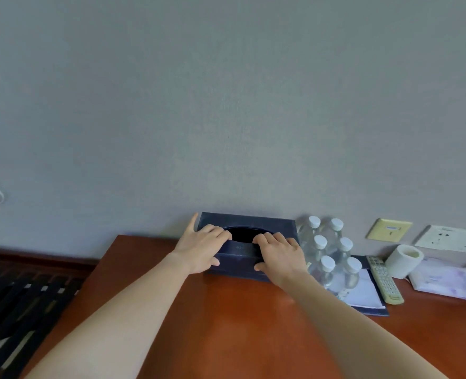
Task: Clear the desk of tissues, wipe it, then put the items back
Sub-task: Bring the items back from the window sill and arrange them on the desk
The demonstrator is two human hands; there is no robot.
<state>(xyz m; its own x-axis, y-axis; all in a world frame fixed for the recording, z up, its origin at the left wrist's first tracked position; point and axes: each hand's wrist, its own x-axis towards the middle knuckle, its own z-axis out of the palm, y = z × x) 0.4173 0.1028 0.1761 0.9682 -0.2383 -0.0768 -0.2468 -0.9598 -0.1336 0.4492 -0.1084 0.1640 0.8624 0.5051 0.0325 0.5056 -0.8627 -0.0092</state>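
Partly under hands (pixel 203 248), tissue box (pixel 249 222).

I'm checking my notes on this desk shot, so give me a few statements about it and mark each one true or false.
1. Both hands, left hand and right hand, rest on the dark blue tissue box. True.
2. The tissue box stands at the desk's front edge. False: it sits against the wall.
3. Six capped water bottles stand right of the box. True.
4. The remote control lies left of the box. False: it lies right of the bottles.
5. A tissue sticks out of the box's opening. False: the opening shows only dark.
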